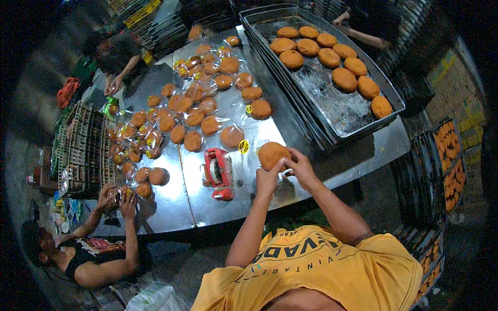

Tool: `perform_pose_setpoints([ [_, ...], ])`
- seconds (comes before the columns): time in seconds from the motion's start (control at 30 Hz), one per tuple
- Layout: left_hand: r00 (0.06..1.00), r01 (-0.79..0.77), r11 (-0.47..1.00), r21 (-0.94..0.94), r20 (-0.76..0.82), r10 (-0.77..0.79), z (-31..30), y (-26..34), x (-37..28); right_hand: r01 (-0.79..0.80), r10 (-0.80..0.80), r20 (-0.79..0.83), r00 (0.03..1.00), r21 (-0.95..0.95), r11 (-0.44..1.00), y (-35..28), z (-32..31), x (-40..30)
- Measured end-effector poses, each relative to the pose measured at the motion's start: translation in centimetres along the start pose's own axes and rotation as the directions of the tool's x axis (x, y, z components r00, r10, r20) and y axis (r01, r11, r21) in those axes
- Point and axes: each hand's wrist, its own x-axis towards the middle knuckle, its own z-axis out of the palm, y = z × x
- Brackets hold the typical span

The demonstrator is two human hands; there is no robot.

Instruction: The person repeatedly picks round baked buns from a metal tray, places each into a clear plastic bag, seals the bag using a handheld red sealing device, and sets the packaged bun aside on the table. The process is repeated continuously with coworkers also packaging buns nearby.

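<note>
Between my two hands, above the near right part of the metal table (pixel 229 210), is a round browned bun (pixel 273 155). My left hand (pixel 268 179) grips its near edge, thumb on top. My right hand (pixel 302 169) meets it at the right edge, its fingers partly hidden. Just left of the bun lies a bun in clear plastic (pixel 232 137) with a yellow round label (pixel 243 146). A red tape dispenser (pixel 218 175) stands on the table to the left of my hands.
Many bagged buns (pixel 194 116) cover the table's middle and far side. At the right, a stack of metal baking trays (pixel 334 130) carries unwrapped buns (pixel 329 58). Co-workers' hands (pixel 116 200) touch bagged buns at the left, beside plastic crates (pixel 83 149). Tray racks (pixel 418 175) stand far right.
</note>
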Motion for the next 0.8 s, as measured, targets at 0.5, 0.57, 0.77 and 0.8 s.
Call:
perform_pose_setpoints([
  [0.5, 0.928, -0.157, 0.159, 0.975, 0.09, 0.361, -6.2, -4.5, 4.9, 0.329, -0.191, 0.268, 0.944, -0.794, 0.511, -8.0, -2.7, 2.0],
  [0.57, 0.987, -0.099, 0.189, 0.977, 0.073, 0.142, -7.7, -5.3, 6.4, 0.551, -0.271, 0.483, 0.833, -0.671, 0.497, -11.7, -0.1, -0.3],
  [0.77, 0.974, -0.22, 0.381, 0.898, 0.184, 0.129, -9.8, -6.3, 6.7, 0.252, -0.487, 0.058, 0.872, -0.905, 0.344, -22.1, -12.0, 3.4],
  [0.8, 0.956, -0.285, 0.439, 0.852, 0.22, 0.194, -9.5, -6.5, 7.1, 0.194, -0.669, 0.066, 0.74, -0.974, 0.118, -22.6, -19.5, 7.5],
])
